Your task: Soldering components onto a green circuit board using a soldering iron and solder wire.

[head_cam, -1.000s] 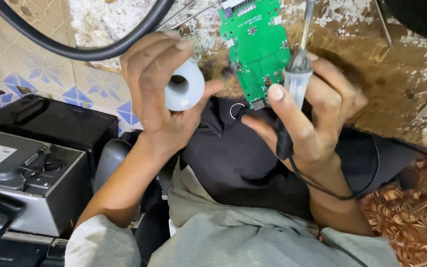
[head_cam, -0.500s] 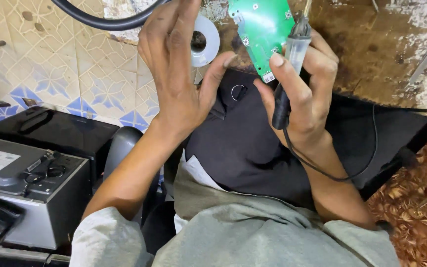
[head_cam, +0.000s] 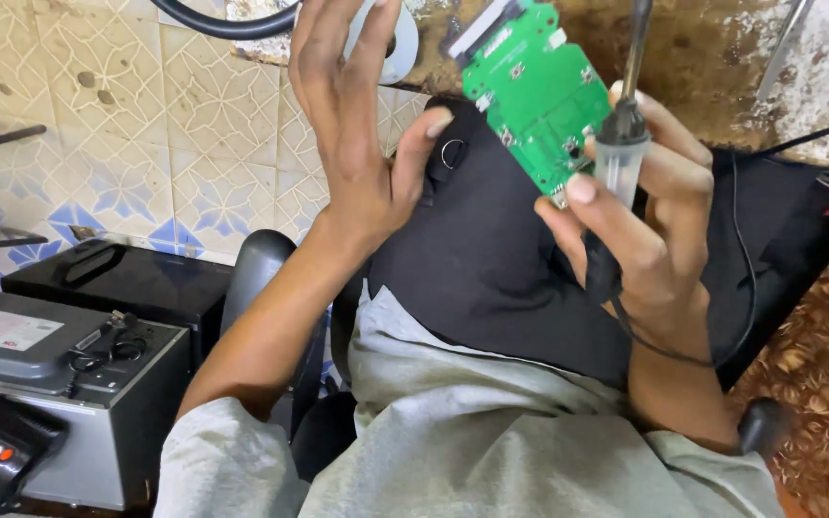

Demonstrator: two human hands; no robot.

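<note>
My left hand (head_cam: pixel 352 163) is raised with its fingers stretched upward across a white solder spool (head_cam: pixel 403 48), which is mostly hidden behind them at the top edge; the thumb stands apart. My right hand (head_cam: pixel 654 240) grips a soldering iron (head_cam: pixel 621 144) by its clear handle, tip up and out of view. The same hand pinches a green circuit board (head_cam: pixel 534 96) against the iron with thumb and forefinger. The iron's black cord (head_cam: pixel 741 317) loops down past my wrist.
A black cloth (head_cam: pixel 491 269) covers my lap. At lower left are a grey metal box (head_cam: pixel 59 384) and a black case (head_cam: pixel 127 283) on the patterned tile floor (head_cam: pixel 146 144). Copper wire scraps (head_cam: pixel 817 384) lie at right. A black hose (head_cam: pixel 223 19) crosses the top.
My left hand has lifted the spool upward and opened its fingers wider. My right hand with board and iron has shifted slightly right, and the board now tilts.
</note>
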